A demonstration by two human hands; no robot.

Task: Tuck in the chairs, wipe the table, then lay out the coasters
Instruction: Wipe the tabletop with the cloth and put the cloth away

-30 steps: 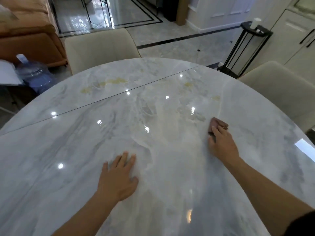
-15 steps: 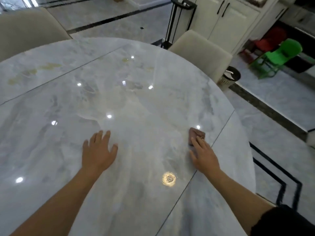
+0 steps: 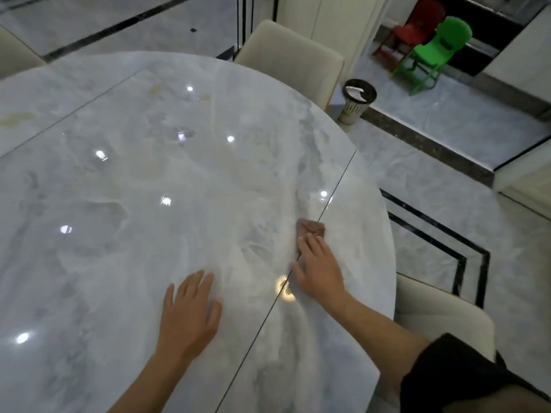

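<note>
Three cream chairs stood round the table (image 3: 134, 180). The far chair (image 3: 292, 61) had its back just beside the curved rim. The near chair (image 3: 441, 317) was just beside the rim too, by the person's right arm. A third chair (image 3: 13, 59) showed at top left, cut off by the frame. Beyond the table's rounded right edge lay open floor (image 3: 447, 150), w/ a small round bin (image 3: 357, 102) near the far chair. A green chair (image 3: 432, 55) & red chair (image 3: 413, 28) stood well apart from the table, by the wall.

Tabletop: glossy pale grey-white marble, veined, w/ bright light spots reflected and a few yellowish patches toward the far left. A thin dark seam (image 3: 337, 186) ran straight across near the right end; another crossed the far left. Floor: polished marble-look tile w/ black border lines. The cream chairs looked padded, w/ rounded corners; the green & red ones were moulded plastic.

Cloth (image 3: 310, 228): small, folded, reddish-brown, lying on the tabletop right at the seam, near the rim. The right hand (image 3: 319, 269) lay palm down, fingers straight & apart, w/ the fingertips pressing the cloth's near edge, not curled round it. The left hand (image 3: 187, 314) rested flat on the marble, fingers straight & slightly apart, holding nothing, left of the cloth. A black sleeve (image 3: 462, 377) covered the right upper arm.
</note>
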